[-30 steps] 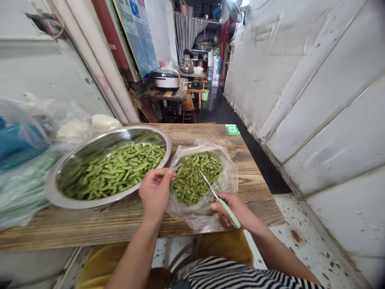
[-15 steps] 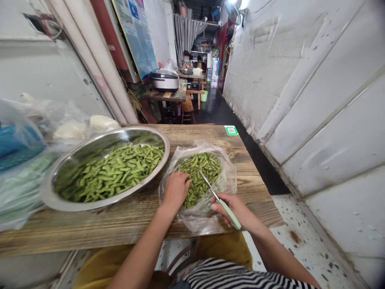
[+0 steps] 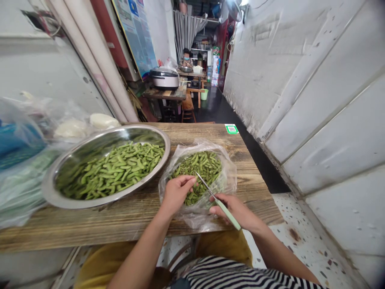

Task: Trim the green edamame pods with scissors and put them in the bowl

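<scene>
Left hand has its fingers curled into the clear plastic bag of green edamame pods, pinching one. Right hand at 3 o'clock wraps around mint-handled scissors, blades pointing to 10 o'clock. Round steel bowl sits at 9.

A white panelled wall is seen along the right, speckled terrazzo floor below it. A dark corridor floor is lit from the far end, where small wooden tables and a stool are set.
</scene>
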A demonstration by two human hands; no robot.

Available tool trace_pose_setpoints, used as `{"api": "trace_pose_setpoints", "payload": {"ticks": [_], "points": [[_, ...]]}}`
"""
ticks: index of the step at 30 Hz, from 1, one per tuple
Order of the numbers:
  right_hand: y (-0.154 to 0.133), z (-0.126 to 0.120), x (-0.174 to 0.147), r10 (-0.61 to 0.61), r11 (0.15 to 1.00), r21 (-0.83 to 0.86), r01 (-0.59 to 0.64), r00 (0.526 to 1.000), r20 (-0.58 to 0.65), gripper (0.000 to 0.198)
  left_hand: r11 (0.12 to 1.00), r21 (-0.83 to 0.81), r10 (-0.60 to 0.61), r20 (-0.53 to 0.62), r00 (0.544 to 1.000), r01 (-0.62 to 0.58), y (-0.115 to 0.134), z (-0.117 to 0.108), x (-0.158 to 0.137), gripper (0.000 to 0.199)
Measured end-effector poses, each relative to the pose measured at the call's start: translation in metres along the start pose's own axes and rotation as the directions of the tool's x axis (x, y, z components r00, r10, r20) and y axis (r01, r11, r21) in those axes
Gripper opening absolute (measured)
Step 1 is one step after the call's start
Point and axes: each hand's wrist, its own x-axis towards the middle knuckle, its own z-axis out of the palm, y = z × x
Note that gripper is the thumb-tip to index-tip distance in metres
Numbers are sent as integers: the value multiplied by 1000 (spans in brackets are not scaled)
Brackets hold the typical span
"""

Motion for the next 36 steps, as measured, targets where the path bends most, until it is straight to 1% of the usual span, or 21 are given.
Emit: {"api": "trace_pose_setpoints", "payload": {"ticks": [4, 7, 9, 11, 12, 14, 16, 18, 20, 23, 27, 36], "points": [[-5, -1, 0, -44, 996, -82, 43, 999, -17, 42, 1000, -11, -8, 35, 999, 9, 0, 0, -2, 28], [-5, -1, 2, -65, 993, -103, 61, 997, -37, 37, 999, -22, -23, 50, 998, 24, -1, 1, -3, 28], [-3, -1, 3, -42, 996, -84, 39, 998, -37, 37, 995, -76, -55, 53, 997, 59, -1, 2, -3, 29], [2, 1, 5, 19, 999, -27, -20, 1000, -14, 37, 977, -179, -113, 47, 993, 119, 0, 3, -3, 31], [5, 2, 5, 56, 998, 18, -56, 998, -1, 38, 956, -249, -151, 45, 988, 157, 0, 3, -3, 32], [10, 4, 6, 107, 986, 127, -108, 994, 18, 39, 887, -404, -224, 46, 974, 223, 1, 4, -3, 34], [13, 5, 6, 108, 975, 192, -113, 993, 40, 40, 808, -530, -267, 59, 962, 256, 1, 3, -3, 36], [13, 5, 5, 69, 981, 179, -79, 996, 61, 40, 757, -601, -271, 70, 960, 257, 2, 3, -3, 35], [11, 4, 3, 33, 990, 136, -42, 997, 70, 41, 738, -626, -264, 78, 961, 253, 3, 2, -4, 33], [7, 3, 2, 9, 992, 122, -19, 997, 82, 42, 750, -618, -250, 62, 966, 233, 3, 3, -5, 33], [4, 5, 3, -2, 987, 160, -13, 996, 90, 41, 770, -606, -239, 18, 971, 200, 4, 7, -8, 35], [2, 10, 4, 24, 971, 236, -36, 998, 52, 36, 760, -621, -244, 2, 970, 193, 4, 14, -11, 33]]}}
